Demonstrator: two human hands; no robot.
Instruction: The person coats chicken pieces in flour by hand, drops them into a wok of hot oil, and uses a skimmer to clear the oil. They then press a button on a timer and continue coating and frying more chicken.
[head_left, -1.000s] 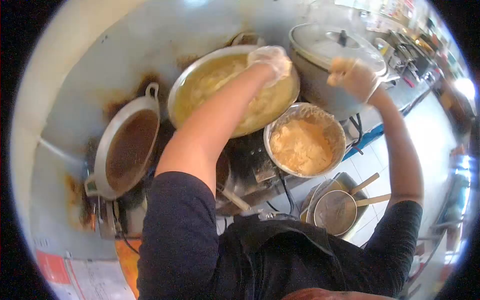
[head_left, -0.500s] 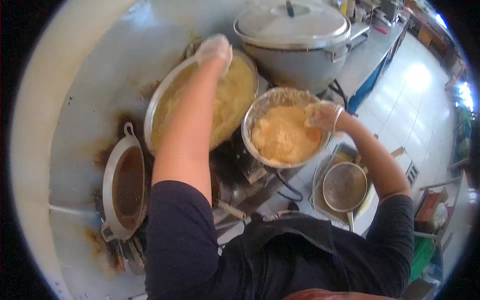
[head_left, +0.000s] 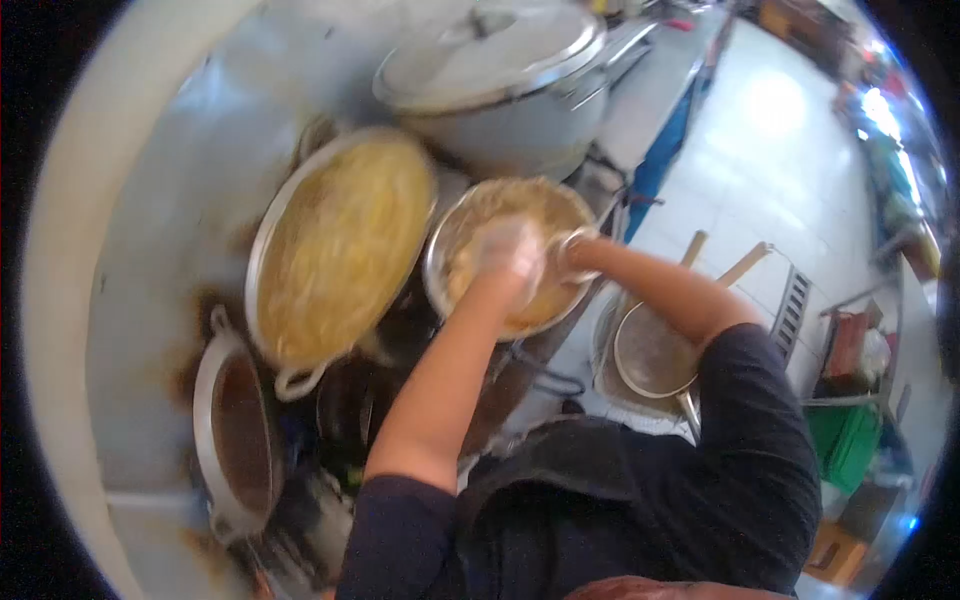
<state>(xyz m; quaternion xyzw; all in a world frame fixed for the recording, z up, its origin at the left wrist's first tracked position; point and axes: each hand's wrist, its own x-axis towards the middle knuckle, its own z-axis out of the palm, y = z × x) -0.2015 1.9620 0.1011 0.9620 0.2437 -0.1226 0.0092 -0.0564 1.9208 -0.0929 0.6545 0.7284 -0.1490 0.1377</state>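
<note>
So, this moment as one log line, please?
left hand: in steel bowl of yellow crumbs | right hand: at bowl rim | wide pan: beside | view: blurred

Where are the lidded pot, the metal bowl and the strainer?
lidded pot (head_left: 490,52): head view, middle of its lid.
metal bowl (head_left: 432,262): head view, its left rim.
strainer (head_left: 650,352): head view, centre of its mesh.

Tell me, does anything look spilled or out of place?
Only brown stains on the steel surface beside the big pan and the wok: they look like burnt-on splatter. Nothing seems spilled around the bowl under the left hand, though the view is blurred.
</note>
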